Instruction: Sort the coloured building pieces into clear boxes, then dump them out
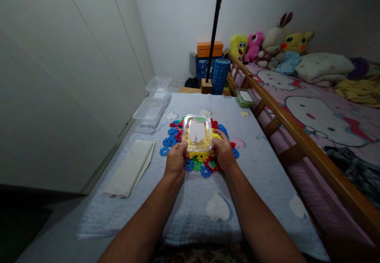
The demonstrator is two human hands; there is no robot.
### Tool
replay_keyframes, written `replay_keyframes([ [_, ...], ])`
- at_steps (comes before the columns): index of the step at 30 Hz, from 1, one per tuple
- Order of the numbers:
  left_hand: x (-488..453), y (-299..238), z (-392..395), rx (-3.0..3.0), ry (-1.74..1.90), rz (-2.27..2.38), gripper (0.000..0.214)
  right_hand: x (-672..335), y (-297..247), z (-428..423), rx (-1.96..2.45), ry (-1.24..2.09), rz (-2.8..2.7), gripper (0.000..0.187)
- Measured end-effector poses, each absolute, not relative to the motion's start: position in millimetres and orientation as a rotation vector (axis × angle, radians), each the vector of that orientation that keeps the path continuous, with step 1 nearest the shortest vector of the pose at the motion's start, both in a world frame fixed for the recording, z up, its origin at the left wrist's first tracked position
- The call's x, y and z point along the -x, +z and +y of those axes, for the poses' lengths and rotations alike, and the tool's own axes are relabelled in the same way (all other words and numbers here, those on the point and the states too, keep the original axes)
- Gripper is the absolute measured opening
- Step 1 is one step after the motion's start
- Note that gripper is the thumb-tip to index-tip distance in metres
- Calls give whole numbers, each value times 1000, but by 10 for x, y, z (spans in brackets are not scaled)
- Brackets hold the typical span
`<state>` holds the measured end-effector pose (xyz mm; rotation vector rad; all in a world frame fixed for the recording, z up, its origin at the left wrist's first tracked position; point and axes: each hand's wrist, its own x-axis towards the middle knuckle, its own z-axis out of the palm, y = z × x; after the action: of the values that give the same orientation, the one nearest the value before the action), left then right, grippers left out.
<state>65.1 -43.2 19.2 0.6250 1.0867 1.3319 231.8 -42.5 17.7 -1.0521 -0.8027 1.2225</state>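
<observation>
Both my hands hold a clear plastic box [198,132] with a lid, filled with yellow pieces. My left hand [176,160] grips its near left corner and my right hand [224,152] grips its near right corner, fingers closed on the rim. The box hovers over a pile of flower-shaped plastic pieces [171,138] in blue, red, green and yellow, spread on a pale blue quilt [255,168].
Two empty clear containers [158,86] and a lid [149,109] sit at the quilt's far left. A folded white cloth [130,168] lies to the left. A small green-filled box [245,98] rests by the wooden bed rail [299,136]. Plush toys [268,43] line the bed's far end. A black pole [214,27] stands behind.
</observation>
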Motion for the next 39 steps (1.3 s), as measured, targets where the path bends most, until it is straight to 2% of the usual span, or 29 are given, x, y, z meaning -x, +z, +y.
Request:
replay_keyframes([
  [3, -655, 188, -425, -591, 1347, 1071, 41, -2318, 203, -436, 1017, 1214, -866, 59],
  [18, -706, 213, -445, -435, 1343, 996, 44, -2292, 272, -436, 953, 1176, -921, 56],
  [25, -780, 363, -485, -232, 1337, 882, 32, -2304, 224, -406, 965, 1095, -891, 53],
  [31, -845, 406, -558, -222, 1279, 948, 31, -2275, 217, -411, 989, 1069, -899, 54],
  [36, -821, 433, -554, -305, 1422, 988, 36, -2205, 247, -444, 968, 1123, -952, 61],
  [39, -694, 504, -454, -383, 1492, 1000, 40, -2199, 268, -462, 965, 1118, -975, 59],
])
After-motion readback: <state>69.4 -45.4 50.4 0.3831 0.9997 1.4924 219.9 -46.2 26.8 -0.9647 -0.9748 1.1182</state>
